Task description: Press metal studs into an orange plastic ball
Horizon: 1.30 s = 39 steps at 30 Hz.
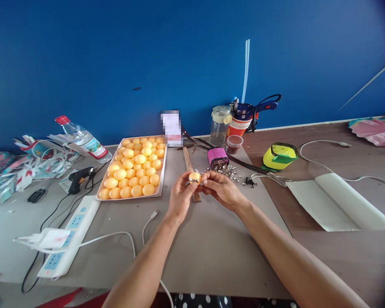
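Note:
Between my two hands, above the table, is an orange table tennis ball (pixel 195 176) with small shiny silver pieces in a row across its front. The fingers and thumb of my left hand (pixel 179 200) are closed on its left side. My right hand (pixel 223 191) pinches at its right edge; whether a small piece is also between those fingertips is hidden. Behind my right hand lies a heap of small silver pieces (pixel 229 172), spilling beside a pink pouch (pixel 215 155) with dark brown bits in it. A hammer (pixel 188 160) with a wooden handle lies partly under my hands.
Left stands a shallow box (pixel 162 182) of many orange balls. Further left are a tilted water bottle (pixel 86 141), a glue gun (pixel 78 179) and a power strip (pixel 78 224) with cables. Behind right stand a jar (pixel 220 128), a yellow pouch (pixel 276 159) and a paper roll (pixel 340 205).

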Available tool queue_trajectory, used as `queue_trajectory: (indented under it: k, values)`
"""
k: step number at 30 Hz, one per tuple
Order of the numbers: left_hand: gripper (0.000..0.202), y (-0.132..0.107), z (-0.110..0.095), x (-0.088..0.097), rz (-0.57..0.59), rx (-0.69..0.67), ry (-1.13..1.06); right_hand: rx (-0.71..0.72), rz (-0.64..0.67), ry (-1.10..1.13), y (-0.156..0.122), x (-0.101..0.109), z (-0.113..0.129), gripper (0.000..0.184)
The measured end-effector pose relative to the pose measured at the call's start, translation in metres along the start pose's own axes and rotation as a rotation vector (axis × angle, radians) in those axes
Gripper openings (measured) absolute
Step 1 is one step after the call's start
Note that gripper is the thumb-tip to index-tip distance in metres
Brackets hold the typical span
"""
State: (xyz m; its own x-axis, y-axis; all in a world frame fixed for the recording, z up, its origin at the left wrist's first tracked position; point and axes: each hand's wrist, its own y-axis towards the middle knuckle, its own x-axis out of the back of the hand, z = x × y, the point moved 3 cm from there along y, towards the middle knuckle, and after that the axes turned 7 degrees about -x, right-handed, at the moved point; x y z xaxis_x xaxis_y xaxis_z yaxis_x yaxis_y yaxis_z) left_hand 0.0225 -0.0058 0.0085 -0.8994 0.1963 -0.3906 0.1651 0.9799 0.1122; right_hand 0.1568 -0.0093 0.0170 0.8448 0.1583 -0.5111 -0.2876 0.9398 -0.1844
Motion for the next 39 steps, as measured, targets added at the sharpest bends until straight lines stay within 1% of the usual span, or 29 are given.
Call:
queue_trajectory:
  k: [9,15,19,23,27,29,30,32,34,35,36,37,39]
  values:
    - [0.041,0.000,-0.001,-0.001,-0.010,-0.041,0.112,0.011,-0.029,-0.126,0.000,0.000,0.002,0.027]
    - [0.042,-0.001,-0.003,0.001,-0.031,-0.070,0.208,0.014,-0.055,-0.268,-0.001,0.002,0.002,0.022]
    - [0.045,0.000,-0.002,0.003,-0.026,-0.078,0.254,-0.004,-0.105,-0.370,-0.003,0.002,0.007,0.018]
    - [0.045,0.000,0.000,0.004,-0.012,-0.070,0.281,-0.037,-0.106,-0.436,-0.005,0.002,0.012,0.014]
    - [0.044,-0.005,-0.002,0.002,-0.012,-0.078,0.353,-0.054,-0.123,-0.495,-0.001,0.006,0.004,0.010]
    - [0.044,-0.006,-0.004,0.000,0.015,-0.104,0.410,-0.052,-0.148,-0.504,0.002,0.009,-0.003,0.009]
    - [0.043,-0.006,-0.004,-0.001,0.033,-0.120,0.424,-0.050,-0.147,-0.483,0.004,0.011,-0.006,0.010]
    - [0.043,-0.002,-0.006,0.001,0.019,-0.131,0.368,-0.061,-0.117,-0.407,0.005,0.014,-0.009,0.011]
    - [0.040,0.002,-0.009,0.008,-0.151,-0.141,0.201,-0.079,-0.103,-0.303,0.005,0.016,-0.007,0.014]
    - [0.038,0.004,-0.009,0.010,-0.197,-0.122,0.102,-0.084,-0.102,-0.239,0.004,0.017,-0.005,0.016]
    - [0.038,0.006,-0.009,0.011,-0.204,-0.092,0.021,-0.085,-0.096,-0.170,0.003,0.017,-0.002,0.018]
    - [0.039,0.007,-0.009,0.010,-0.179,-0.051,-0.031,-0.083,-0.075,-0.096,0.002,0.016,0.001,0.020]
    - [0.039,0.006,-0.008,0.006,-0.126,0.018,-0.092,-0.081,0.005,0.037,-0.001,0.013,0.005,0.021]
